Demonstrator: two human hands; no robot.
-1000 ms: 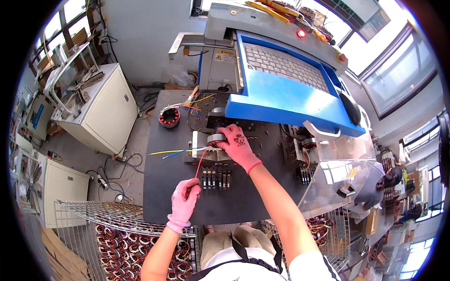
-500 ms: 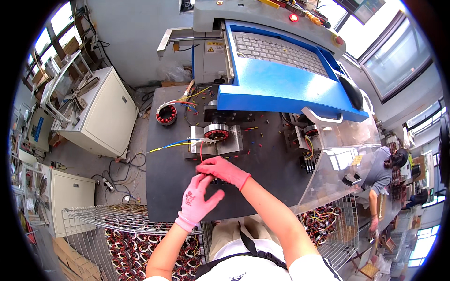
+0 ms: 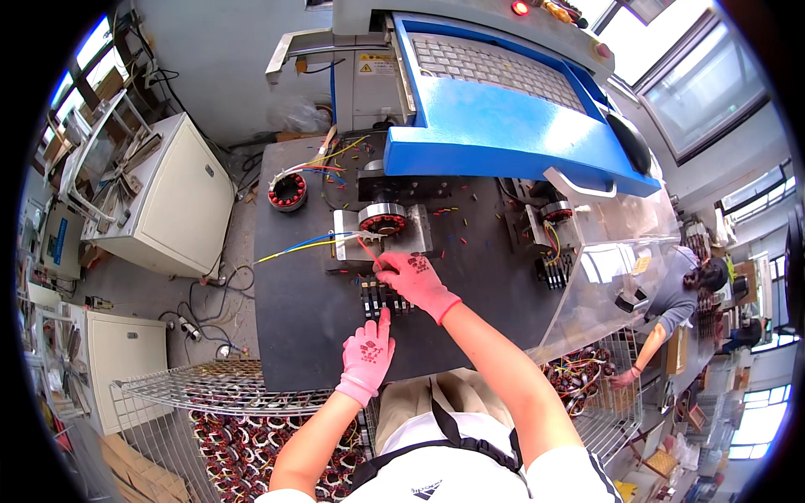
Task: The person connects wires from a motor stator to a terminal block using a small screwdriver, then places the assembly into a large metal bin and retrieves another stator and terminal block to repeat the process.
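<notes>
A motor stator (image 3: 383, 220) with red insulation and copper-coloured windings sits in a metal fixture (image 3: 345, 233) on the dark bench. My right hand (image 3: 417, 283), in a pink glove, pinches a red wire (image 3: 366, 248) that runs down from the stator. Blue and yellow wires (image 3: 298, 246) stretch away to the left. Just below the fixture is a black terminal block (image 3: 375, 295), partly covered by my right hand. My left hand (image 3: 367, 356), also gloved in pink, has its index finger stretched out to the block's near edge, with nothing visible in it.
Another stator (image 3: 288, 193) stands at the bench's far left, and a second fixture (image 3: 553, 215) sits to the right. A blue keyboard tray (image 3: 520, 142) overhangs the back. Beside a clear guard (image 3: 604, 281), a co-worker (image 3: 671, 293) reaches toward wire baskets of stators.
My hands, close together before, have separated. The right has moved up with the red wire toward the fixture; the left has extended its index finger to the terminal block, now uncovered.
</notes>
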